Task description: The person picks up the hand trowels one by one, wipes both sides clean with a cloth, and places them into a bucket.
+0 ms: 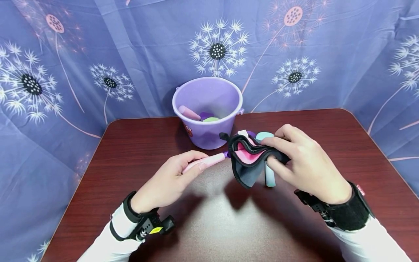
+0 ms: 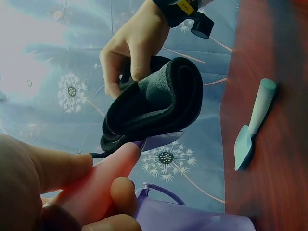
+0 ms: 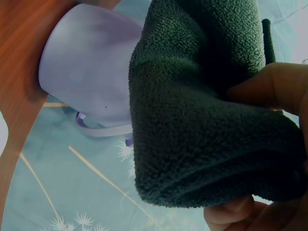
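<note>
My left hand (image 1: 170, 178) grips the pink handle (image 1: 204, 162) of a small hand trowel whose purple blade (image 2: 161, 140) shows in the left wrist view. In the head view, most of that blade is hidden behind a folded cloth (image 1: 248, 174), dark grey and pink with black edging. The cloth is pinched between the thumb and fingers of my right hand (image 1: 304, 163). It hangs in loose folds over the table, close against the blade. In the right wrist view its fuzzy dark side (image 3: 192, 110) fills the middle.
A lilac bucket (image 1: 209, 136) stands at the table's back edge, holding a pink-handled tool (image 1: 189, 112) and purple and green pieces. A pale teal trowel (image 2: 257, 113) lies on the dark red wooden table (image 1: 137, 138), partly behind the cloth. A blue dandelion-print curtain (image 1: 157, 47) hangs behind.
</note>
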`<state>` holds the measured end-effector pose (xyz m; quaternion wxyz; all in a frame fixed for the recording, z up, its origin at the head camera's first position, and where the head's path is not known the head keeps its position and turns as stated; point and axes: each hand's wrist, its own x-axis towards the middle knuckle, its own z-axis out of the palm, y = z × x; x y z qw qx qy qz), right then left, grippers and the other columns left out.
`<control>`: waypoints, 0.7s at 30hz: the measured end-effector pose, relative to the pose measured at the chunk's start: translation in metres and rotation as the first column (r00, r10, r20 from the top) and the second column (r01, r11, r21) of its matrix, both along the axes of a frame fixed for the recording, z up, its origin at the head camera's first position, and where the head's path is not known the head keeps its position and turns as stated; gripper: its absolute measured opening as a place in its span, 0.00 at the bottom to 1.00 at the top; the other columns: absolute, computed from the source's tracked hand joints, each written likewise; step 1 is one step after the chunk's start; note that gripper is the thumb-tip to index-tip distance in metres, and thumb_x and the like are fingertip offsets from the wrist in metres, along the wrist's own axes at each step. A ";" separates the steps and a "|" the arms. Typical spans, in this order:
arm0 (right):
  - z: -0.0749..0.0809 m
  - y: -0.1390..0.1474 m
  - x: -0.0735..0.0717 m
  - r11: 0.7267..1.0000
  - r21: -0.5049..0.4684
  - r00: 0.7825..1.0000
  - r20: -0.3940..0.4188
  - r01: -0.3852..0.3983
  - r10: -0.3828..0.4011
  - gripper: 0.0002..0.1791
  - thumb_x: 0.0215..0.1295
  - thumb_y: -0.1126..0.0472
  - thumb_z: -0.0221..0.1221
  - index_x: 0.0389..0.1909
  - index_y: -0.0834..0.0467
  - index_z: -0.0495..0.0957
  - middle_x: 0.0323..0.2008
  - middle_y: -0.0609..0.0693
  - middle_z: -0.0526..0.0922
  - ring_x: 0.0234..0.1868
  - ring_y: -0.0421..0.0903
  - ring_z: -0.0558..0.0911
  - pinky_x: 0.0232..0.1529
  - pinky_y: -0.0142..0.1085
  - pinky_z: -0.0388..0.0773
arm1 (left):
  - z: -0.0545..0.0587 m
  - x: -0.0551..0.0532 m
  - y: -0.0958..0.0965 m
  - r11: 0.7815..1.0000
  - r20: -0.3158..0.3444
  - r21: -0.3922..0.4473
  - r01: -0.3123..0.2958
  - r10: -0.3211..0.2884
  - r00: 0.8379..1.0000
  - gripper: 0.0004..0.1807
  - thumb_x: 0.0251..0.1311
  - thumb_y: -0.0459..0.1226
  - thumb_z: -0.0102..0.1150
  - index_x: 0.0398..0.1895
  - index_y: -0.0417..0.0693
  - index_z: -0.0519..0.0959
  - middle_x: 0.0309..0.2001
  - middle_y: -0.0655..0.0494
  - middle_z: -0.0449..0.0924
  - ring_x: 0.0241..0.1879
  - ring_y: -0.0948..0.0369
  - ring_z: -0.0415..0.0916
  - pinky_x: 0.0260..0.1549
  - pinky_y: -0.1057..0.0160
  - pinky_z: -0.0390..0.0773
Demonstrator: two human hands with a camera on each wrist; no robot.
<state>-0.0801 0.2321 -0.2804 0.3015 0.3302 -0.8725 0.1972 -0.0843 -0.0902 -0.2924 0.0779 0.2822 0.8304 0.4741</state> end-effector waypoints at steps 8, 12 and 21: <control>-0.002 -0.005 0.003 0.999 0.046 1.000 -0.015 -0.016 0.017 0.18 0.54 0.61 0.55 0.44 0.55 0.86 0.36 0.46 0.71 0.36 0.40 0.68 0.31 0.34 0.66 | -0.002 0.001 0.000 0.999 -0.040 -0.052 -0.008 0.006 0.999 0.12 0.73 0.50 0.51 0.52 0.63 0.79 0.32 0.68 0.78 0.34 0.67 0.73 0.36 0.64 0.74; -0.001 -0.006 0.004 0.998 0.055 0.999 -0.036 -0.004 0.006 0.19 0.54 0.61 0.53 0.44 0.54 0.86 0.36 0.46 0.71 0.37 0.42 0.69 0.26 0.36 0.67 | -0.002 0.001 0.000 0.997 -0.064 -0.072 0.003 -0.007 0.998 0.11 0.73 0.48 0.52 0.52 0.62 0.79 0.32 0.69 0.77 0.32 0.67 0.72 0.35 0.64 0.73; 0.003 -0.002 0.003 1.000 0.011 0.998 -0.061 0.024 -0.023 0.18 0.57 0.60 0.53 0.46 0.55 0.85 0.36 0.50 0.73 0.38 0.47 0.70 0.30 0.39 0.67 | 0.001 0.001 -0.003 0.996 -0.097 -0.089 0.028 -0.037 0.995 0.10 0.71 0.43 0.55 0.53 0.61 0.79 0.35 0.68 0.77 0.34 0.67 0.72 0.37 0.63 0.72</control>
